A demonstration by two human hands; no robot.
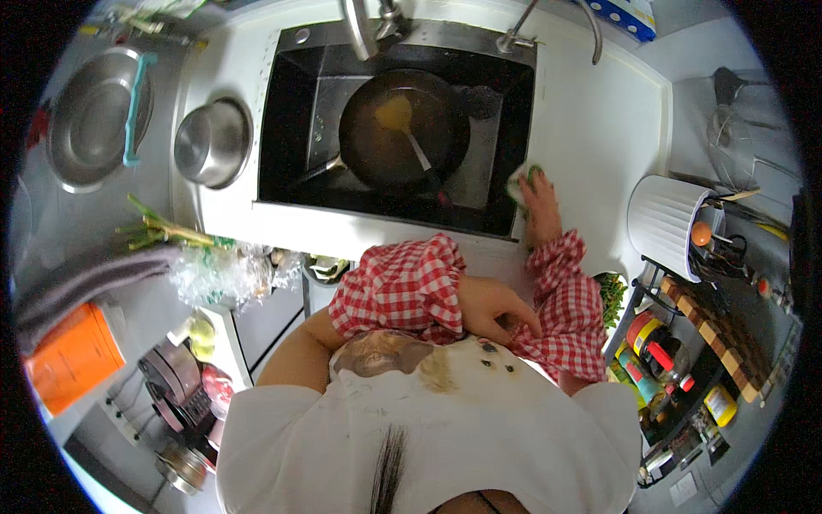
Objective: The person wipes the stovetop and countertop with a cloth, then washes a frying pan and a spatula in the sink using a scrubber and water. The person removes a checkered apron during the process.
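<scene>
At the right rim of the black sink (395, 215), my right hand (542, 204) presses a pale cloth or sponge with a green edge (515, 186) against the counter. My left hand (494, 311) is bent across my front, its fingertips at the red checked right sleeve (565, 321); whether they grip the fabric is unclear. A dark frying pan (363, 151) sits in the sink, its handle toward the left. Inside it lies a long-handled tool with a yellowish rounded head (393, 114), its exact kind unclear.
Over the sink's back edge hangs a faucet (359, 29). A steel pot (212, 142) stands left of the sink, above green stalks and plastic bags (218, 273). To the right are a white utensil holder (664, 221), a wooden cutting board (713, 340) and several bottles (658, 363).
</scene>
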